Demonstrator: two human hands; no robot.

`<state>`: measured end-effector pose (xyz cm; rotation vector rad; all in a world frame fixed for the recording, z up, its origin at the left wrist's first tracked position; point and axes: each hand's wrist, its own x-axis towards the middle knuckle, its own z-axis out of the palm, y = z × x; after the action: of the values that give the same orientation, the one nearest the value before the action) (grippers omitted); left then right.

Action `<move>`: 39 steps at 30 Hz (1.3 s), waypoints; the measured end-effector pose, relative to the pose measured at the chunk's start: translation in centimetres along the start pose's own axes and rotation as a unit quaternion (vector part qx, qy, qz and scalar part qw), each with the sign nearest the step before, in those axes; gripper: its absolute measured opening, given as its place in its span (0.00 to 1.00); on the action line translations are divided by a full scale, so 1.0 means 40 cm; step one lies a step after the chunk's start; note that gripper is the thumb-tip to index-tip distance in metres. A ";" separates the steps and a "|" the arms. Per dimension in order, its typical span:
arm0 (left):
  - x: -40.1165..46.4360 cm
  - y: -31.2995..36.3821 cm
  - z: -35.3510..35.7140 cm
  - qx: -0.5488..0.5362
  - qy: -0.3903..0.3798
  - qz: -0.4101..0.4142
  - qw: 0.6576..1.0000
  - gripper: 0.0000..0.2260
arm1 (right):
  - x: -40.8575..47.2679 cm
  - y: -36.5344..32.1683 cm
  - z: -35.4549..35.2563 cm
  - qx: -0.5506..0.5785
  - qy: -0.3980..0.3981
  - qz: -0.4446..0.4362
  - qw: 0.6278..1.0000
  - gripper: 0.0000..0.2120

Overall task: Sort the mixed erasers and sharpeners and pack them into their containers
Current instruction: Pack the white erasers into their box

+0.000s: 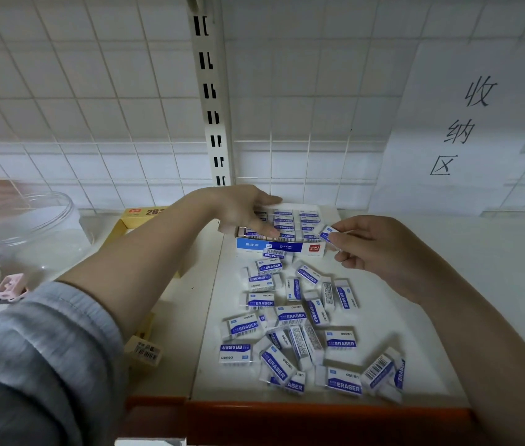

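Grey sleeve (29,365) nearest, on left arm. Left hand (242,210) reaches fwd, fingers straight, resting on erasers packed in rows inside open blue-and-white cardboard eraser box (282,247) at back of white tabletop (447,252). Right hand (373,249) pinches one white eraser in blue-and-white paper sleeve (328,234) just beside box's right end. Loose pile of matching erasers (303,329) lies in front of box. Pink plastic sharpeners (10,286) and clear plastic jar (29,233) sit far left.

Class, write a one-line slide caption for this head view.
Left hand rests on the eraser box; right hand pinches one eraser above the loose pile.
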<state>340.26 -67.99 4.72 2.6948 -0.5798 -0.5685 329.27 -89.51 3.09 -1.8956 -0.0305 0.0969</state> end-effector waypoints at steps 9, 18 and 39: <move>-0.184 0.033 0.008 -0.006 0.135 0.023 0.991 0.20 | 0.070 -0.057 0.043 -0.120 0.005 -0.032 0.992 0.02; -0.258 0.066 0.157 0.001 0.226 -0.087 0.970 0.18 | 0.127 -0.078 0.069 -0.128 0.022 -0.023 0.991 0.03; -0.368 0.010 0.244 -0.058 0.392 -0.093 0.914 0.11 | 0.170 -0.096 0.167 -0.215 -0.096 0.018 0.972 0.05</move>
<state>323.47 -63.95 0.97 2.5691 -0.0615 0.4353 335.60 -81.49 4.26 -2.3146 -0.1595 0.3198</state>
